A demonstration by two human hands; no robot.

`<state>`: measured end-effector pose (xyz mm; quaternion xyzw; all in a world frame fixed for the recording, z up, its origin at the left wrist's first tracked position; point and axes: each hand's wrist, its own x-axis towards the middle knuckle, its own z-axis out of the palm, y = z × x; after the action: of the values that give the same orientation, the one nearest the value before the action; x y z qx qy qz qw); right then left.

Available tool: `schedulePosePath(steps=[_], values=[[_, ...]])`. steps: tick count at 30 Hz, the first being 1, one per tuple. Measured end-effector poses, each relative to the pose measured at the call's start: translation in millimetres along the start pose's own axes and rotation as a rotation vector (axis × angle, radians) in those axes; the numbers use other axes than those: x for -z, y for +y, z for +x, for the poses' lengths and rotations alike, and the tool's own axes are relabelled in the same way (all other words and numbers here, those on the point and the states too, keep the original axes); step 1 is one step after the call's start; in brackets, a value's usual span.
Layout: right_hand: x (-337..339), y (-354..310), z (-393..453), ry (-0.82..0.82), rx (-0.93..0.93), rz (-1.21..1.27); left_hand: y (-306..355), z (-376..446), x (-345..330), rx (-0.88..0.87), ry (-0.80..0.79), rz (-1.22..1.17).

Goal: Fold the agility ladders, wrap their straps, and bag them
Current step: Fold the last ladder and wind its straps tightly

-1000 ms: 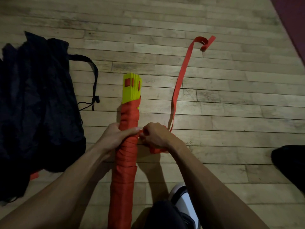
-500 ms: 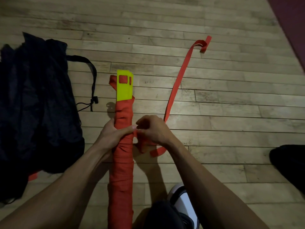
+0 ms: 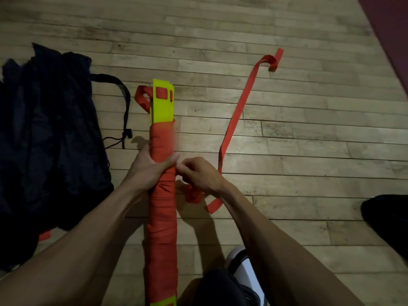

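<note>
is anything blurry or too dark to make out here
Head view: dim, with a bright patch on the floor near the hands; the black bag is nearly featureless; the wrapped ladder bundle smears at its right edge; floorboards bow from the wide lens.

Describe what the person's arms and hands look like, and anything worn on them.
Both forearms are bare all the way to the bottom edge of the picture, with no sleeves in sight. The left hand and the right hand have no gloves, and no watch, bracelet or ring shows on them. The light is dim, so small details could be missed.
</note>
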<state>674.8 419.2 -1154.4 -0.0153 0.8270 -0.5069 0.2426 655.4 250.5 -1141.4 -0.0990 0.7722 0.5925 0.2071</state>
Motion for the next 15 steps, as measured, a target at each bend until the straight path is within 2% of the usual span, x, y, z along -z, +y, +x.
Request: schedulePosePath(steps=[2,4,8,10,13,15], values=[[16,-3,3,-0.124,-0.024,-0.252,-1,1,0,-0.014,-0.007,0.161],[26,-8,4,-0.200,-0.077,-0.359,0,-1,-6,-0.031,0.020,0.272],[20,-19,0,-0.146,-0.037,-0.227,7,-6,-17,-0.063,0.082,0.406],[14,-18,-1,-0.113,-0.053,-0.196,12,-8,-17,-0.001,0.003,0.278],[10,-10,-1,-0.079,-0.129,-0.108,14,-9,-11,0.139,-0.177,-0.139],[8,-6,-2,-0.040,-0.131,-0.088,11,-10,-4,0.193,-0.247,-0.275]])
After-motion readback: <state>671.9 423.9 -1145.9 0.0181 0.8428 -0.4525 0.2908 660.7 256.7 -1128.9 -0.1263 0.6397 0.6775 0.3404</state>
